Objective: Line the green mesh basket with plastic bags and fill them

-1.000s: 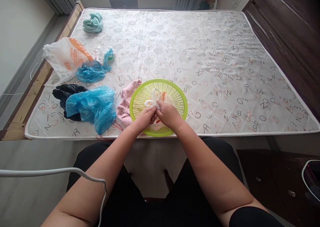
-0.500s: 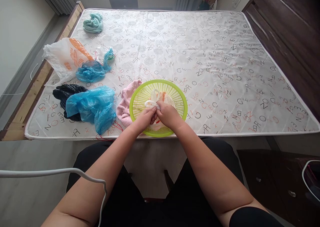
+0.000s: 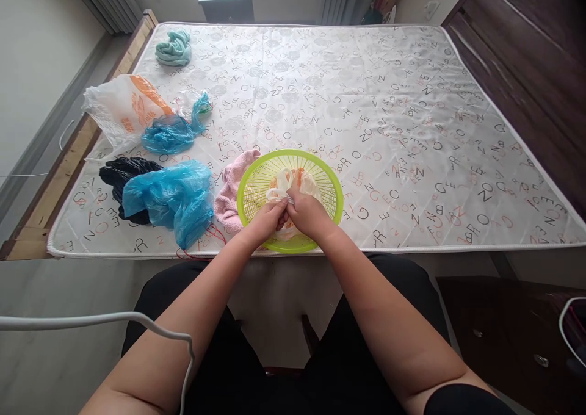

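Observation:
A white plastic bag (image 3: 310,184) with orange marks sits in a lime-green mesh basket (image 3: 336,183) at the mattress's front edge. Its gathered white handles stick up between my hands. My left hand (image 3: 271,215) is closed on the handles, fingertips pinched together. Pressed close beside it, my right hand (image 3: 306,210) also grips the handles, thumb on top. My hands cover part of the bag. Against the basket's left side lies a crumpled pink towel (image 3: 229,189).
Left of the towel lie a blue plastic bag (image 3: 176,195) and a black plastic bag (image 3: 119,177). Behind them are a white-and-orange bag (image 3: 121,107) and another blue bag (image 3: 168,135). A green towel (image 3: 174,47) rests at the far left. A white cable (image 3: 91,321) crosses my left arm.
Both hands keep their grip on the bag's handles, with only a slight shift of the fingers and handle loops. The whole view has tilted a little, so things sit slightly lower.

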### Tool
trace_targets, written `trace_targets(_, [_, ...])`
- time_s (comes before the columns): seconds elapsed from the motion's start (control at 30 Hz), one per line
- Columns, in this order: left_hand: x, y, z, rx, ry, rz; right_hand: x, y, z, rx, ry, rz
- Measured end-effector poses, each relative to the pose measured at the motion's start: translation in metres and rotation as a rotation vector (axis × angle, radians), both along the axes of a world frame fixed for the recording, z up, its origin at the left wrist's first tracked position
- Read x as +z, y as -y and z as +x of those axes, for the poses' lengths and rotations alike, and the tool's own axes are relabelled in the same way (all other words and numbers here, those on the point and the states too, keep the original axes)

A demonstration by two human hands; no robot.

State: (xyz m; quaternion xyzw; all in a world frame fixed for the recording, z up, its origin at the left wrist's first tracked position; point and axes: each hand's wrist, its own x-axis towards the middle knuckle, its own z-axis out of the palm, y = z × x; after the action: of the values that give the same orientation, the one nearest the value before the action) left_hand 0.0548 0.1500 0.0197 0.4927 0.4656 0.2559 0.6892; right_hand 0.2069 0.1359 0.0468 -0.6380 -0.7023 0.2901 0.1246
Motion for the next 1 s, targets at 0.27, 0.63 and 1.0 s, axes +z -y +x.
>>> trace_targets(0.27, [-0.0011, 0.0006, 0.0, -0.005, 0.015, -0.001, -0.0032, -0.0002, 0.0012, -0.004, -0.013, 0.007])
trace_targets(0.63, [-0.0047, -0.0002, -0.0013, -0.009, -0.003, 0.012, -0.0012, -0.0006, 0.0002, -0.007, -0.021, 0.009])
trace_targets(1.0, [-0.0004, 0.0008, -0.0013, 0.012, 0.062, 0.055, -0.0008, -0.0009, 0.0015, -0.05, -0.114, 0.039])
